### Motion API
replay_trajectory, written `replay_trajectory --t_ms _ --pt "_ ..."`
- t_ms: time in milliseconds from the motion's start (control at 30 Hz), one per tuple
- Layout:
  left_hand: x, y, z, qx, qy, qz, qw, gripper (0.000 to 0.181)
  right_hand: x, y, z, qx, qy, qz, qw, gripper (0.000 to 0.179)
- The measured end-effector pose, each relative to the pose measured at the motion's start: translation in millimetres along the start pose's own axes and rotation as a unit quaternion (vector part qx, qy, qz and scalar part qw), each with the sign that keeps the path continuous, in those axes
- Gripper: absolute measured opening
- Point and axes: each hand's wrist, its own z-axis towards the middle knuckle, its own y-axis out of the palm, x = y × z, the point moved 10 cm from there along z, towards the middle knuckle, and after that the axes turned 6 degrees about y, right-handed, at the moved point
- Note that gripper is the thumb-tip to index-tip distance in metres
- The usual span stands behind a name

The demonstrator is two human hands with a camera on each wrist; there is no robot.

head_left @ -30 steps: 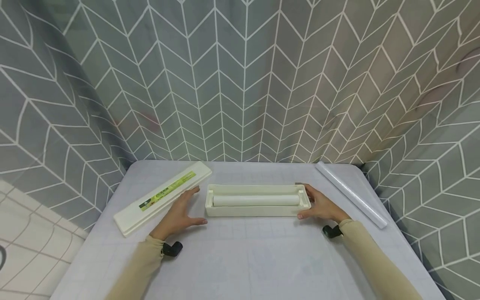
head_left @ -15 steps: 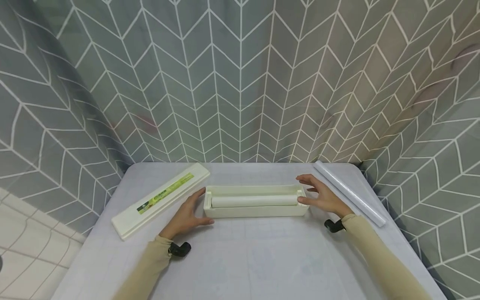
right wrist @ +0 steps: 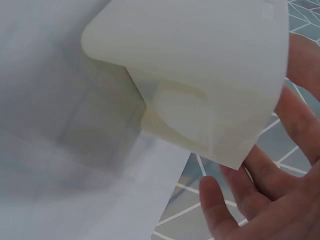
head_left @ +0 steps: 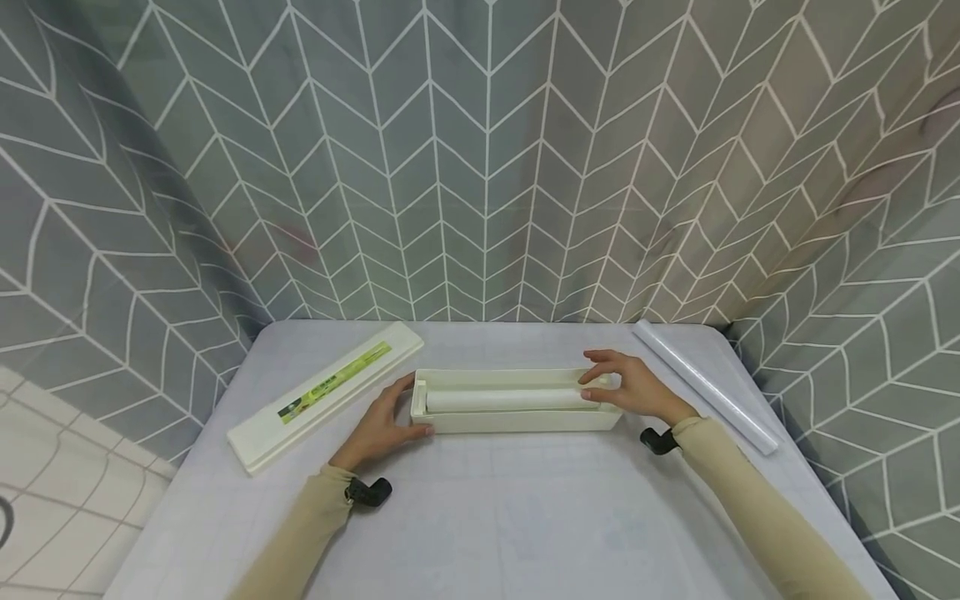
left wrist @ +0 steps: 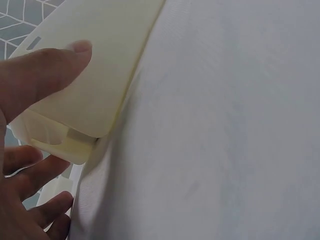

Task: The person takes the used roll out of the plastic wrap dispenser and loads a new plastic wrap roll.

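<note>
A long cream plastic wrap-dispenser box point(head_left: 517, 423) lies across the table, with its top off. Inside it, lengthwise, sits a white roll point(head_left: 502, 400). My left hand point(head_left: 381, 427) holds the box's left end, and in the left wrist view the thumb point(left wrist: 65, 65) presses on its front wall. At the other end my right hand point(head_left: 633, 387) reaches over the box's side wall, its thumb and forefinger pinching the right end of the roll. That contact is hidden in the right wrist view, where the wall point(right wrist: 200, 40) covers the fingertips.
A cream lid point(head_left: 326, 396) with a green label lies slanted to the left. On the right, a clear-wrapped film roll point(head_left: 705, 387) lies at an angle. A patterned grey curtain point(head_left: 480, 167) hangs behind and beside the white-covered table point(head_left: 510, 517).
My right hand has left the box's right end, lifted and come inward over it to the roll's end. My left hand has moved right, from beside the box onto its left end.
</note>
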Motion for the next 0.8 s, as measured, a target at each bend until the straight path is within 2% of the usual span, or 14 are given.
replay_trajectory --t_ms 133,300,467,800 --pt "0.3 -0.7 0.7 0.000 0.000 -0.006 1.0000 0.104 3 5 4.3 -0.017 0.009 -0.008 0.9998 0.025" --pt "-0.6 0.0 0.6 -0.004 -0.004 -0.016 0.9999 0.105 -6 10 8.8 -0.007 -0.011 -0.057 0.9983 0.028" --pt "0.4 1.2 1.7 -0.002 0.009 -0.026 0.9996 0.102 -22 13 12.1 0.014 -0.033 -0.131 0.9908 0.031" --pt "-0.5 3.7 1.5 -0.007 0.002 -0.041 0.9991 0.101 -46 30 16.7 -0.017 -0.060 -0.214 0.9748 0.027"
